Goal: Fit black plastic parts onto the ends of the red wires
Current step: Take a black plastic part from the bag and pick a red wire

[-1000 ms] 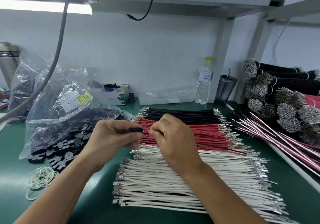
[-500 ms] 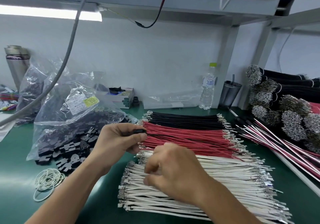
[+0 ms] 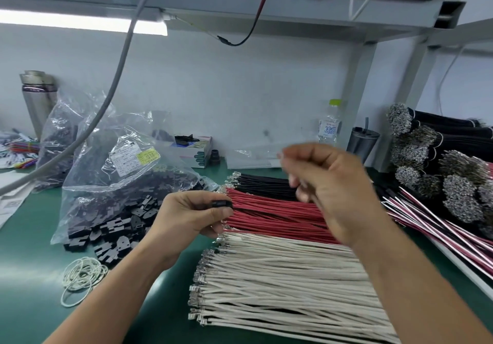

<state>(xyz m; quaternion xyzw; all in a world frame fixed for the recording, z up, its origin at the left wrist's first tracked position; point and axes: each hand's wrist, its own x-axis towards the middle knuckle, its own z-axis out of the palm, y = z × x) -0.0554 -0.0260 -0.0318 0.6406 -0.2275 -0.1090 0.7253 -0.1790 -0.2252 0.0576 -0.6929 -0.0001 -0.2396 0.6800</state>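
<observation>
White wires (image 3: 288, 285) w/ metal terminals lie stacked at front of green mat (image 3: 32, 277); black wires (image 3: 264, 183) at back. Rubber bands (image 3: 82, 277) front left — loose heap. Flask (image 3: 37, 101) far left by wall. Small box (image 3: 196, 150), water bottle (image 3: 330, 125) & dark cup (image 3: 364, 143) along wall. Bundled black cables (image 3: 453, 135) — stacked at right.

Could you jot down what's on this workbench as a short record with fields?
Left hand: pinches a small black plastic part
Right hand: raised over the wires, blurred; contents unclear
Row of red wires: flat on the green bench mat, between black and white rows
Clear plastic bag of black parts: left of the wires
</observation>
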